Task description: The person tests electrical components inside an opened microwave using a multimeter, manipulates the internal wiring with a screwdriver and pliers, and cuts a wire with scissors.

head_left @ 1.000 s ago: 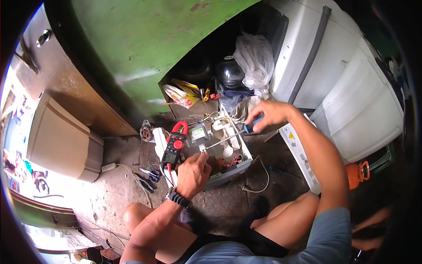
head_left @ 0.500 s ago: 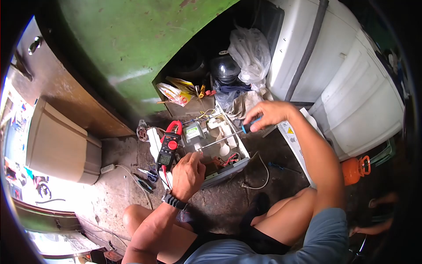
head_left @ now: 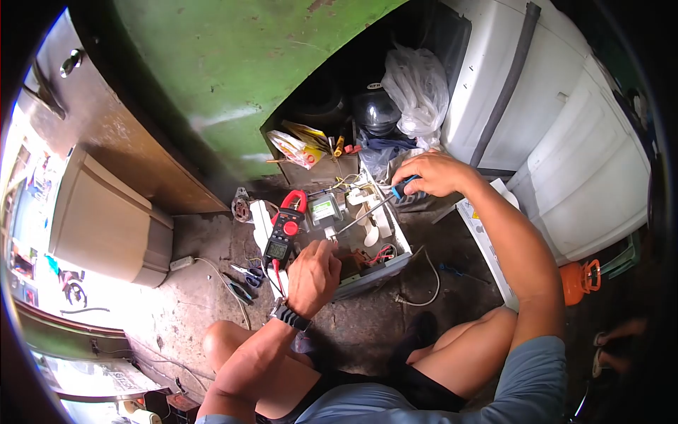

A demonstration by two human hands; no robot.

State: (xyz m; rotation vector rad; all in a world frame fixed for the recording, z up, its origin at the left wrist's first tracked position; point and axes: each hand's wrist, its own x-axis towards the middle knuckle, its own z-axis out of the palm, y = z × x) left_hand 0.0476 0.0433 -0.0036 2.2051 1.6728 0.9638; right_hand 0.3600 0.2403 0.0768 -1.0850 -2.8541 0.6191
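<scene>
My right hand (head_left: 434, 175) is closed around the blue handle of a long screwdriver (head_left: 367, 214). The shaft slants down to the left, its end close to a metal box with a green label (head_left: 325, 210) inside an opened appliance casing (head_left: 374, 273). My left hand (head_left: 314, 277), fingers curled, is at the casing's near left side, just below the screwdriver's end. What its fingers hold is hidden. Left of that hand lies a black and red clamp meter (head_left: 281, 240), its display lit, with a red lead running down beside the hand.
Pliers (head_left: 240, 290) and scissors (head_left: 250, 274) lie on the floor to the left. A power cord (head_left: 432, 291) curls out to the right, near another blue-handled screwdriver (head_left: 466, 273). White appliance bodies (head_left: 547, 127) stand at right, beside an orange gas cylinder (head_left: 579, 281).
My right hand and the screwdriver handle have moved up and slightly left relative to the casing, so the shaft slopes more steeply. My left hand stays beside the casing. The whole view has shifted slightly.
</scene>
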